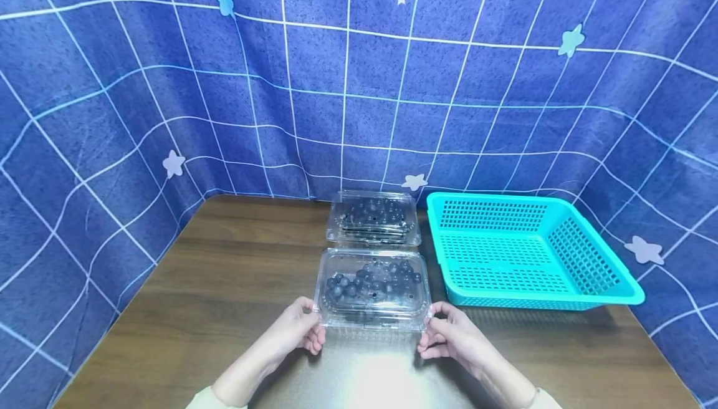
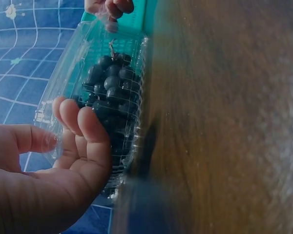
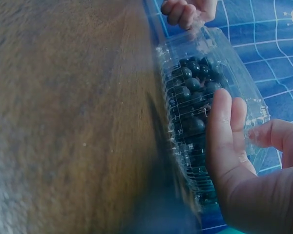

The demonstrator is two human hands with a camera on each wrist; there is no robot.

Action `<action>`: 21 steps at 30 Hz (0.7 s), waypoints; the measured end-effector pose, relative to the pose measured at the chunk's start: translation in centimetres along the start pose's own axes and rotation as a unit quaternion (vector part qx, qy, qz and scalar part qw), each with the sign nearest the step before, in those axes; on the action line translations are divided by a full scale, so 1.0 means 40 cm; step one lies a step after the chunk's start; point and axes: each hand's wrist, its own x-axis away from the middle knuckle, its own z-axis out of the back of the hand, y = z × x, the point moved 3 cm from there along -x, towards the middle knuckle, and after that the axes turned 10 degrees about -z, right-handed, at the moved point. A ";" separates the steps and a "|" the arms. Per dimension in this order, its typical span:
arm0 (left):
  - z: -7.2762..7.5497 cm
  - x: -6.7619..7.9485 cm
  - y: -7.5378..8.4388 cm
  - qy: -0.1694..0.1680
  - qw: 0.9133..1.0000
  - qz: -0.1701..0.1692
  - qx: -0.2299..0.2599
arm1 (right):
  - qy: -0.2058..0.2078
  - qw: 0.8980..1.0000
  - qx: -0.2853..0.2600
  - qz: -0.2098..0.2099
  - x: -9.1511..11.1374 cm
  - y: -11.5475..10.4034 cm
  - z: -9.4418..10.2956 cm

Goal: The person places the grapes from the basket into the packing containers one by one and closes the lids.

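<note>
A clear plastic clamshell box (image 1: 373, 315) of dark grapes (image 1: 376, 281) lies near the middle of the table, its lid down. At its front left corner my left hand (image 1: 297, 327) pinches the rim between thumb and fingers. My right hand (image 1: 453, 337) pinches the front right corner in the same way. In the left wrist view the left thumb (image 2: 41, 140) presses the edge and the other fingers curl by the side wall. Grapes (image 3: 190, 92) and part of a stem show through the ribbed plastic. Whether the box's base touches the table is unclear.
Behind the box stand several stacked clear clamshell boxes (image 1: 335, 228), with dark fruit visible. A turquoise perforated basket (image 1: 493, 302) sits to the right on the wooden table (image 1: 224, 259). A blue gridded curtain (image 1: 314, 72) hangs along the back and sides.
</note>
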 end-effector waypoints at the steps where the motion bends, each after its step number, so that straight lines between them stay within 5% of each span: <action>1: 0.000 0.000 0.000 0.001 1.000 0.000 0.000 | -0.001 1.000 0.000 0.000 0.000 0.000 0.000; 21: 0.001 0.003 0.008 -0.005 1.000 -0.005 0.003 | -0.028 1.000 0.006 0.003 -0.003 -0.004 0.006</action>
